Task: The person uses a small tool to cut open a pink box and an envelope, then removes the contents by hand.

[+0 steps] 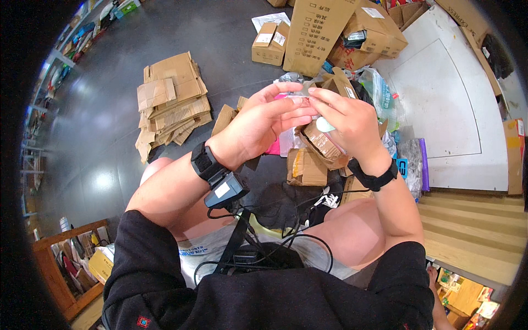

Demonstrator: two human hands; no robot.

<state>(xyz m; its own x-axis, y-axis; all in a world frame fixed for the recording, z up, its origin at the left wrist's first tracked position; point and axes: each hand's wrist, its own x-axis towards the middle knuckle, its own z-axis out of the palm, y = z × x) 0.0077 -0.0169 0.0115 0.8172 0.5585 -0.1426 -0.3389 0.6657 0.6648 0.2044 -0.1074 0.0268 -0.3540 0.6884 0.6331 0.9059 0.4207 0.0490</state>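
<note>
My left hand (268, 119) is raised in front of me, palm turned inward and fingers apart, with no clear object in it. The fingertips of my right hand (352, 119) meet or nearly meet the left fingers; whether something tiny lies between them cannot be made out. Tucked under my right fingers is a mint-green object (324, 125) with a rounded end, the rest of it hidden by the hand. Below the hands sits a taped brown cardboard box (321, 142), and a smaller carton (307, 167) stands nearer to me.
Flattened cardboard (173, 103) is stacked on the dark floor at left. Ahead stand a tall carton (315, 37) and other boxes (373, 31). Plastic bags (377, 95) lie at right beside a white panel (449, 103). A black cable (342, 192) runs from my right wrist across my lap.
</note>
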